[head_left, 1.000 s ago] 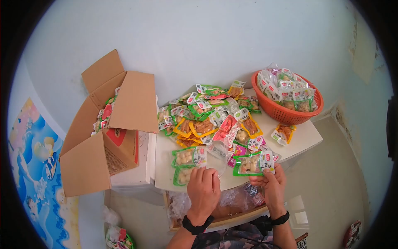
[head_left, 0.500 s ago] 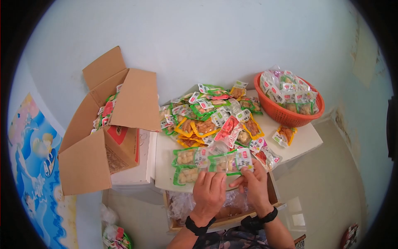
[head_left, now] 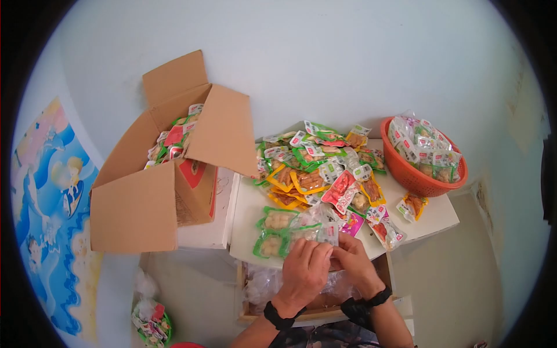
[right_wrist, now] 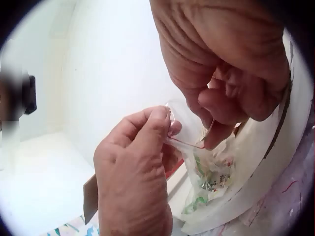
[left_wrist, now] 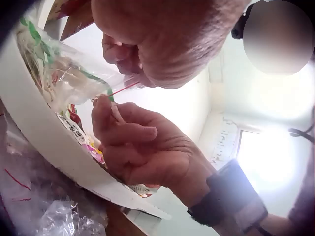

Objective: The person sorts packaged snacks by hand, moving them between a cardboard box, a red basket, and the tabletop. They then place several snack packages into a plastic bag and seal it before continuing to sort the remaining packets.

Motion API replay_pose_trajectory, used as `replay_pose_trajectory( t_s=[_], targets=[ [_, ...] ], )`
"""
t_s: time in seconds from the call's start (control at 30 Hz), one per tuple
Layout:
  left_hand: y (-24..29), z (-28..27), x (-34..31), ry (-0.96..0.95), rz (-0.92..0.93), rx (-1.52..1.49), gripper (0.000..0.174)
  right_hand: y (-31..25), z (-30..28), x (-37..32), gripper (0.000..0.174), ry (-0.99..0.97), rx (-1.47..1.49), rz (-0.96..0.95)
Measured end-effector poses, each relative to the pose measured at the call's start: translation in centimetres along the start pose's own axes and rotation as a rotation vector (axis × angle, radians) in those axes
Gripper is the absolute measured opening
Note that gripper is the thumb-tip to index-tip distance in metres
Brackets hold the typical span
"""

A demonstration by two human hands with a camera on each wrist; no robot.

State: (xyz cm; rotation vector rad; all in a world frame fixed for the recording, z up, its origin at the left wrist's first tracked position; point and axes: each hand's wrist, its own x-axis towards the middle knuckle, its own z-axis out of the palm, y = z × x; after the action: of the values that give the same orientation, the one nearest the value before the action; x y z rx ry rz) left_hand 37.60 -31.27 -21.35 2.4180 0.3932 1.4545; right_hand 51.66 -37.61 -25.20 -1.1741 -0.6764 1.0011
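A clear plastic bag (left_wrist: 64, 81) with a red line along its mouth lies at the table's front edge. My left hand (head_left: 306, 269) pinches one side of that mouth. My right hand (head_left: 355, 264) pinches the other side, and the red line (right_wrist: 187, 143) runs taut between the two hands. Through the plastic shows a green-edged food packet (head_left: 304, 233), its white label end close to my right fingertips. Two more green-edged packets, an upper one (head_left: 277, 218) and a lower one (head_left: 270, 245), lie to the left of it. The hands partly cover the bag in the head view.
Behind the hands is a pile of colourful packets (head_left: 307, 178). An orange basket (head_left: 420, 184) full of bagged packets stands at the back right. To the left is an open cardboard box (head_left: 133, 211) with packets inside. Below the table edge sits an open drawer (head_left: 386, 278) with clear plastic.
My right hand has brought the green-edged packet leftward to my left hand. Packet and clear bag now overlap, and the hands are close together. The head view has shifted.
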Motion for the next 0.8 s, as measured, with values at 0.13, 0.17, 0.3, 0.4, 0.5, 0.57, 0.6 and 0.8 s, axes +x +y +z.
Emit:
replay_pose_trajectory(
  t_s=[0.13,0.17,0.3,0.4,0.5,0.57,0.6,0.8],
  targets=[
    [0.5,0.3,-0.9,-0.036,-0.029,0.001,0.017,-1.5,-1.4,-0.4,0.023,-0.140,0.072,0.092],
    [0.6,0.5,-1.0,-0.024,-0.029,-0.001,0.017,-1.7,-1.5,-0.2,0.024,-0.144,0.100,0.107],
    [1.0,0.5,-1.1,-0.013,-0.047,-0.020,0.017,-2.5,0.4,-0.5,0.030,-0.155,0.142,0.180],
    [1.2,0.4,-1.2,-0.032,-0.049,-0.052,0.018,-1.3,0.2,0.3,0.024,-0.196,-0.119,0.067],
    [0.7,0.1,-1.6,-0.011,-0.051,-0.135,0.023,-1.2,-0.2,0.9,0.012,-0.209,-0.357,-0.075],
    [-0.1,-1.1,-2.0,0.008,-0.090,-0.088,0.032,-2.5,-0.2,0.9,0.013,-0.163,-0.368,0.035],
    [-0.6,-2.6,-2.4,0.009,-0.125,-0.009,0.040,-2.8,-0.3,0.9,0.015,-0.137,-0.371,0.089],
    [-3.8,-9.1,-3.7,-0.205,-0.444,0.144,0.100,-2.4,-1.0,-0.3,0.022,-0.248,-0.258,0.140]
  ],
)
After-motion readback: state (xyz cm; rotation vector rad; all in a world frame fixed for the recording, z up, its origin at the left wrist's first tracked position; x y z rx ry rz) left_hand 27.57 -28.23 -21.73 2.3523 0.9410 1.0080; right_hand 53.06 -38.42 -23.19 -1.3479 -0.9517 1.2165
